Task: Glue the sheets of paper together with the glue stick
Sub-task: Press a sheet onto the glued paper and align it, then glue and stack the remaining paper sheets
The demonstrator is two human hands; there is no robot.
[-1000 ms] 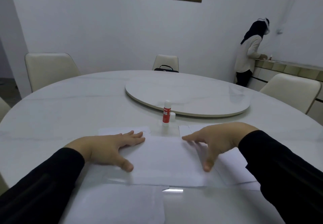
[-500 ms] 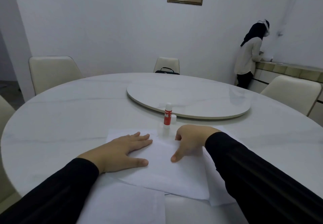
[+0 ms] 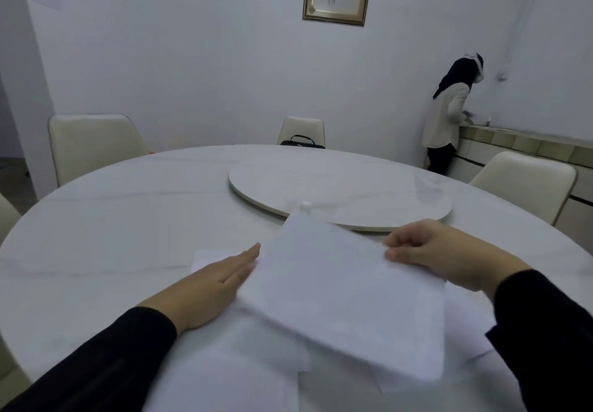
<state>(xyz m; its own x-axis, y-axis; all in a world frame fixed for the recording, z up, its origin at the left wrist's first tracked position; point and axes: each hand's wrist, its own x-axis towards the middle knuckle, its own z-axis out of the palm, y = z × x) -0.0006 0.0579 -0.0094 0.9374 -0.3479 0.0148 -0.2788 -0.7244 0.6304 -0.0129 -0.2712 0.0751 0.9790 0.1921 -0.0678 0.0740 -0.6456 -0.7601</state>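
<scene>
Between flat left hand point(image 3: 215, 278) and gripping right hand point(image 3: 426, 251), raised sheet point(image 3: 346, 289).

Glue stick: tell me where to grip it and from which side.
Only the glue stick's white top shows, upright behind the lifted sheet held by the right hand. Move that sheet aside, then pinch the round barrel at mid-height from the near side. The lazy Susan crowds its far side.

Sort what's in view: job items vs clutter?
Job:
- lifted sheet, pinched by right hand
- lower sheets, left hand flat on them
- glue stick, only its white tip visible behind the lifted sheet

Not the job:
- turntable
- bag
- chairs
</scene>
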